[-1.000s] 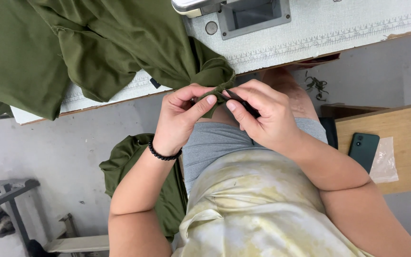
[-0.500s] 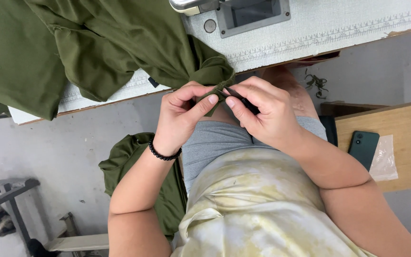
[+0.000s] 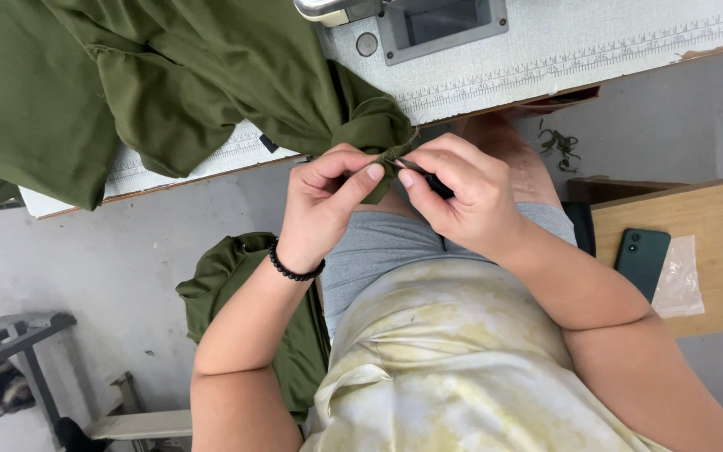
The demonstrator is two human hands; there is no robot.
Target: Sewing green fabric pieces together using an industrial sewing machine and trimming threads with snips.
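Both hands barely moved: my left hand [image 3: 324, 205] still pinches the olive-green cloth garment's [image 3: 211, 75] corner, right hand [image 3: 462, 197] clamped on a small dark metal snipper [image 3: 418, 170], trimming ongoing.

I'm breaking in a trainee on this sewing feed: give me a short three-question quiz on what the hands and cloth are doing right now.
1. True or false: the left hand pinches a corner of the olive green fabric near the edge of the sewing table.
2. What does the right hand hold against the fabric? A) a small dark tool B) a measuring tape C) a phone
3. Fill in: the dark phone lies on the wooden ____ to the person's right.

Key:
1. True.
2. A; its exact kind is too hidden to tell.
3. Bench, beside a clear plastic bag.
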